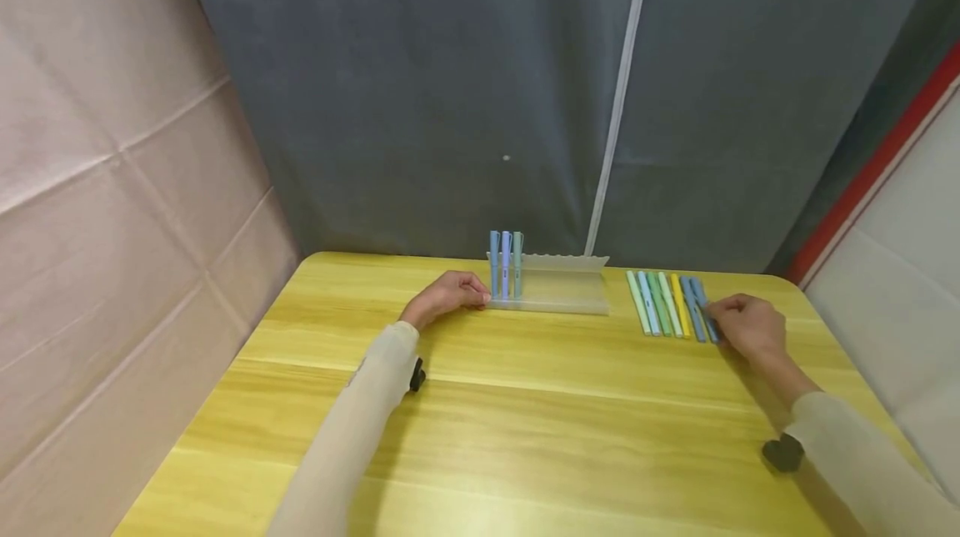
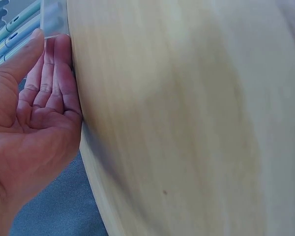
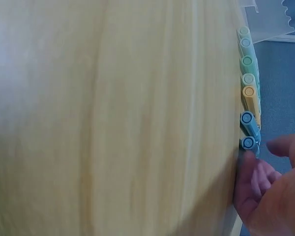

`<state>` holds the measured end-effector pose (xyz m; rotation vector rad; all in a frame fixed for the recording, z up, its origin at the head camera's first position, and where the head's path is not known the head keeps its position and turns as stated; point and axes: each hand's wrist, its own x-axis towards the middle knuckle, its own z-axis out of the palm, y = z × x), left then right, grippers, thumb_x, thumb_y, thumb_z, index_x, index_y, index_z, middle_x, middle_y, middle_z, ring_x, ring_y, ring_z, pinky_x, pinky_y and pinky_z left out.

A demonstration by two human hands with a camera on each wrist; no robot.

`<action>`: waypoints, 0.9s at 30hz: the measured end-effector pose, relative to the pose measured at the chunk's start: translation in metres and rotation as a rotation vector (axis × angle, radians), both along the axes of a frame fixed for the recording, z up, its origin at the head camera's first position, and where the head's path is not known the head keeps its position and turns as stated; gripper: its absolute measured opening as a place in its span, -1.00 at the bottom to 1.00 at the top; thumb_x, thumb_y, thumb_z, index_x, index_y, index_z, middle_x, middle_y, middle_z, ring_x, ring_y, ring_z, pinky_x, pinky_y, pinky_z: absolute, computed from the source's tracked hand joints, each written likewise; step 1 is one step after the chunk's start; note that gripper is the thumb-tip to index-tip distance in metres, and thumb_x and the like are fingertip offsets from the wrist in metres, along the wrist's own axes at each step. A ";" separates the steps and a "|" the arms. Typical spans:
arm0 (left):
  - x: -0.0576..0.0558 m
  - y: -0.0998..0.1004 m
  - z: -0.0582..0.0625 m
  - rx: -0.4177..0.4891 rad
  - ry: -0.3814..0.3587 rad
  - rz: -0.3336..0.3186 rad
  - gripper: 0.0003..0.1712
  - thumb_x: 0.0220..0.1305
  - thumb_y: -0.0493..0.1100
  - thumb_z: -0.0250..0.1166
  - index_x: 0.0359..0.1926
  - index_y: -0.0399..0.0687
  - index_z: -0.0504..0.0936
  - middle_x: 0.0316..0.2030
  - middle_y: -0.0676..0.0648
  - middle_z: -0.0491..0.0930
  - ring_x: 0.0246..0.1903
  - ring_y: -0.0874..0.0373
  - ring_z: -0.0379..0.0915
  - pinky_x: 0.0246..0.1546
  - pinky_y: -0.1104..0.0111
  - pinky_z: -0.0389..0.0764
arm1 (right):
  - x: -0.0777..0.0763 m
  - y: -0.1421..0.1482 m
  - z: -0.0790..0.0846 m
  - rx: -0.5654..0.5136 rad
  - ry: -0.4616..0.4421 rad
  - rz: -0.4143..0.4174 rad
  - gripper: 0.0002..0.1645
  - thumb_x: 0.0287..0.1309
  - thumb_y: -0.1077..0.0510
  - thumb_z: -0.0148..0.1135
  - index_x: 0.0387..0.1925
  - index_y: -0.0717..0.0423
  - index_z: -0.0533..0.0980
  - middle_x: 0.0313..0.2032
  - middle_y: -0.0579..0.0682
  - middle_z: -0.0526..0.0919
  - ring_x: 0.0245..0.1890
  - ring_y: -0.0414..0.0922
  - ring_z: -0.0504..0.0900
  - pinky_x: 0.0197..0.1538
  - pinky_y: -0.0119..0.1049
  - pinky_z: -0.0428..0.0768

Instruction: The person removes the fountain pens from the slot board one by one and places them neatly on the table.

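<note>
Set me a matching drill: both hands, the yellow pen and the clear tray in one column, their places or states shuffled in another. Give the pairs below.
1. Left hand
2. Right hand
3. Yellow pen
4. Clear tray

A. Lying between a pale green pen and a blue pen
B. Bearing three pens
C. At the right end of the pen row
D. At the tray's left end

Pairs: 1-D, 2-C, 3-A, 4-B
</note>
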<state>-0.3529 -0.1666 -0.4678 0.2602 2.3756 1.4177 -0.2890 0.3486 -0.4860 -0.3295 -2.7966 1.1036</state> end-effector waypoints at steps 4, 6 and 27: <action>0.002 -0.001 0.001 -0.004 -0.002 -0.006 -0.83 0.47 -0.14 0.38 -0.05 -0.13 0.72 -0.15 -0.09 0.79 -0.14 0.12 0.71 0.00 0.32 0.67 | -0.003 -0.005 0.000 0.062 0.079 -0.054 -0.41 0.47 -0.19 0.16 -0.09 0.30 0.71 -0.30 0.18 0.79 -0.43 -0.09 0.61 -0.41 -0.32 0.50; 0.003 -0.001 0.002 -0.008 0.001 -0.005 -0.83 0.46 -0.13 0.38 -0.05 -0.12 0.72 -0.15 -0.09 0.79 -0.14 0.12 0.70 -0.01 0.33 0.66 | -0.004 -0.011 0.001 0.058 0.130 -0.084 -0.44 0.47 -0.18 0.16 -0.15 0.27 0.72 -0.42 0.04 0.76 -0.42 -0.14 0.56 -0.38 -0.35 0.44; 0.002 0.002 0.002 0.000 0.007 -0.014 -0.81 0.47 -0.12 0.38 -0.04 -0.13 0.72 -0.16 -0.08 0.78 -0.14 0.14 0.71 0.01 0.33 0.67 | -0.012 -0.128 0.022 -0.741 0.165 0.194 -0.58 0.52 0.11 0.25 0.12 0.42 0.55 -0.36 -0.34 0.79 -0.30 -0.39 0.78 -0.12 -0.42 0.76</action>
